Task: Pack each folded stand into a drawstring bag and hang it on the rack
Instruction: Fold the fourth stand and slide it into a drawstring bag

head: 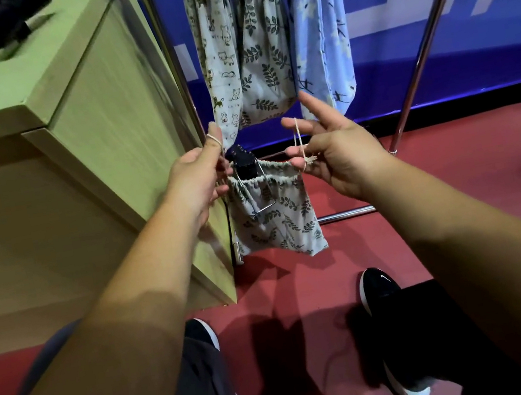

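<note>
A grey leaf-print drawstring bag (276,218) hangs in the air between my hands. A black folded stand (243,165) with metal wire legs pokes out of its gathered mouth at the left. My left hand (200,180) grips the left drawstring, whose loop is wound round the thumb. My right hand (334,153) pinches the knotted right drawstring (300,141) between thumb and a finger, the other fingers spread out. Both cords are pulled apart sideways.
Three filled bags hang on the metal rack (426,39) behind: a cat-print bag (217,58), a leaf-print bag (265,57), a blue bag (320,33). A light wooden table (38,107) stands close at left. Red floor and my black shoes (389,324) lie below.
</note>
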Action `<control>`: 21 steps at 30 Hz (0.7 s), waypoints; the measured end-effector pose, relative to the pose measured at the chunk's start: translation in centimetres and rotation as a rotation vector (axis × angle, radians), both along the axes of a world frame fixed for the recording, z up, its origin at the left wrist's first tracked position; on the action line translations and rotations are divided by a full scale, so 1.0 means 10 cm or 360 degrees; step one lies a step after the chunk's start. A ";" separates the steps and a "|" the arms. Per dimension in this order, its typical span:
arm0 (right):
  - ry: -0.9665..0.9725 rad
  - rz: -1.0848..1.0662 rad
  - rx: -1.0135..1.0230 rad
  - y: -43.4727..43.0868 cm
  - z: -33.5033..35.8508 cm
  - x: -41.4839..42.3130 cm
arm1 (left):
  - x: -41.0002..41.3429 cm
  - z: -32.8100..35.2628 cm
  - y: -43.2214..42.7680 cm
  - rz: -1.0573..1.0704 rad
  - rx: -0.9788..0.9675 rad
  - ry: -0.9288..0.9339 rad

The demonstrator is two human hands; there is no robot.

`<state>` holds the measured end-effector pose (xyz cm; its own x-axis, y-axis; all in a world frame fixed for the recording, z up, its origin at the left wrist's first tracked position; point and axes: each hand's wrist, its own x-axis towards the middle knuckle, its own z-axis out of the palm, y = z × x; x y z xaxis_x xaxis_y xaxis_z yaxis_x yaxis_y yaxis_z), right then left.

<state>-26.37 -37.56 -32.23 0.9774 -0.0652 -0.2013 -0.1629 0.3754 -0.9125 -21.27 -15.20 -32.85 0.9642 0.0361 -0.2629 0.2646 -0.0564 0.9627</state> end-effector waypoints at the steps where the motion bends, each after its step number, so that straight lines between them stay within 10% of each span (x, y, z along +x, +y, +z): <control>1: 0.0000 0.0005 0.0038 0.00 0.00 0.00 | 0.00 0.01 0.00 -0.0005 -0.0005 0.0009; 16: 0.0008 -0.0380 -0.0395 -0.01 0.01 0.06 | -0.14 0.14 -0.21 -0.0072 -0.0458 -0.0276; 21: 0.0128 -0.0436 0.0120 -0.05 0.00 0.15 | -0.18 0.22 -0.23 -0.0174 -0.0480 -0.0155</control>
<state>-24.86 -38.04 -32.27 0.9061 -0.3064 -0.2916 -0.1167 0.4817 -0.8685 -23.09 -17.46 -30.66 0.9791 -0.1346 -0.1523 0.1786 0.2119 0.9608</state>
